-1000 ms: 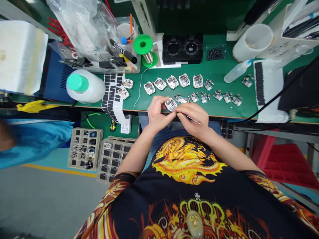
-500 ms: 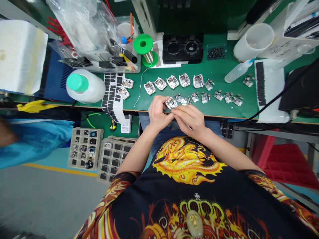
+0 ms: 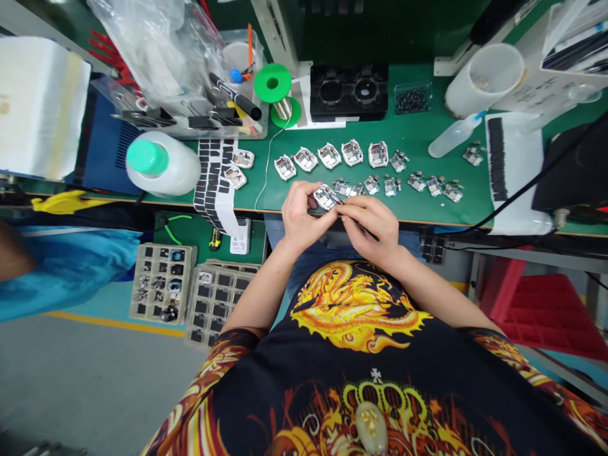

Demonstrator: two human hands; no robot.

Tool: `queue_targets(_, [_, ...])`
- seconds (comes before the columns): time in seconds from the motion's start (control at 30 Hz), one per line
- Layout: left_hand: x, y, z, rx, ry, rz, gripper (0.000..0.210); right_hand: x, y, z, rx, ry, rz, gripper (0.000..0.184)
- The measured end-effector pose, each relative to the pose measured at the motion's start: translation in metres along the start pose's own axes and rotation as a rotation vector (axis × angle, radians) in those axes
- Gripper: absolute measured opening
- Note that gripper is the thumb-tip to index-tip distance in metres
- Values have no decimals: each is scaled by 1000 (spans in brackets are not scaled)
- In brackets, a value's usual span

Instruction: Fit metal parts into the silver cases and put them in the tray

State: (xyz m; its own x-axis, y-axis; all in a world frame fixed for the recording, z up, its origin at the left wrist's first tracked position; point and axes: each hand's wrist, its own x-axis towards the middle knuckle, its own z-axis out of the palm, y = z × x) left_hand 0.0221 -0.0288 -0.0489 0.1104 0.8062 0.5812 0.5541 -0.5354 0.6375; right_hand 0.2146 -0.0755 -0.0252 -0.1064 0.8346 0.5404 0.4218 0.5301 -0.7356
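Observation:
My left hand (image 3: pixel 301 215) is closed on a white watch case (image 3: pixel 325 196) with a small circuit board inside, held at the bench's front edge. My right hand (image 3: pixel 375 228) is closed around thin dark tweezers (image 3: pixel 363 225); their tip meets the case's lower right side. Just beyond the held case lie small circuit boards (image 3: pixel 372 185) with loose parts attached. Behind those, several white watch cases (image 3: pixel 329 156) stand in a row with boards in them. The fingers partly cover the held case.
On the left are a white bottle (image 3: pixel 164 168) with a green cap, a sheet of black stickers (image 3: pixel 216 215) and a solder spool (image 3: pixel 273 83). A squeeze bottle (image 3: pixel 453 140) and a hanging black cable (image 3: pixel 517 193) are at right. A co-worker's blue sleeve (image 3: pixel 66 266) shows at far left.
My right hand has drawn slightly right and away from the case, and the tweezers now show in its fingers. My left hand still holds the case, nearly in the same spot.

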Motion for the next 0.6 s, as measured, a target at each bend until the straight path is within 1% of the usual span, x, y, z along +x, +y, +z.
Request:
queue_targets(0.17, [0,0,-3,22,-34,-5,44,1,0,-3,42,-16,28,29])
queue_targets(0.37, [1,0,-4,-22,-35,-10,45,4,1,-3,36,3,-44,33])
queue_targets(0.6, [1,0,-4,-35,-45,-32,45,5,4,0,26,29,-115,28])
